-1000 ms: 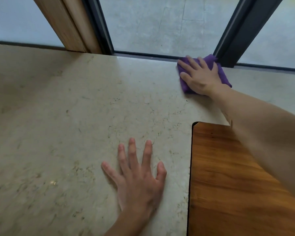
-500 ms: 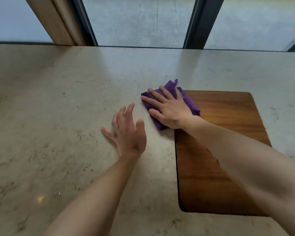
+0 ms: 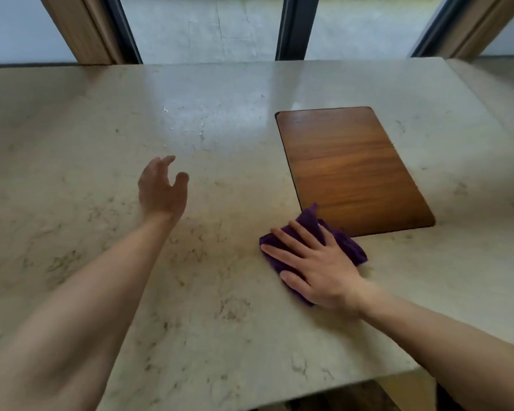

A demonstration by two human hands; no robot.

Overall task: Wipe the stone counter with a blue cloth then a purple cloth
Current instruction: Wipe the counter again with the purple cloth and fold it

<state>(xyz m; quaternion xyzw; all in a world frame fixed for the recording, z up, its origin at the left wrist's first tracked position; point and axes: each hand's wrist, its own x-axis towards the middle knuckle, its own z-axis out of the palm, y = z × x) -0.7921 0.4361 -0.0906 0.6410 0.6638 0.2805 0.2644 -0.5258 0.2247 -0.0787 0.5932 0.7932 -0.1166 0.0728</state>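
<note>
A folded purple cloth (image 3: 349, 244) lies on the beige stone counter (image 3: 101, 149), just in front of the near left corner of a wooden inset. My right hand (image 3: 318, 268) presses flat on the cloth with straight, spread fingers and covers most of it. My left hand (image 3: 162, 186) hovers over the middle of the counter, fingers loosely curved, holding nothing. No blue cloth is in view.
A brown wooden panel (image 3: 353, 167) is set into the counter at the right. Dark window frames (image 3: 290, 25) and glass stand along the far edge. The counter's near edge (image 3: 309, 396) runs at the bottom right, with floor below it.
My right hand has dragged the purple cloth from the far edge by the window toward me, past the wooden panel's left side. My left hand has lifted off the counter.
</note>
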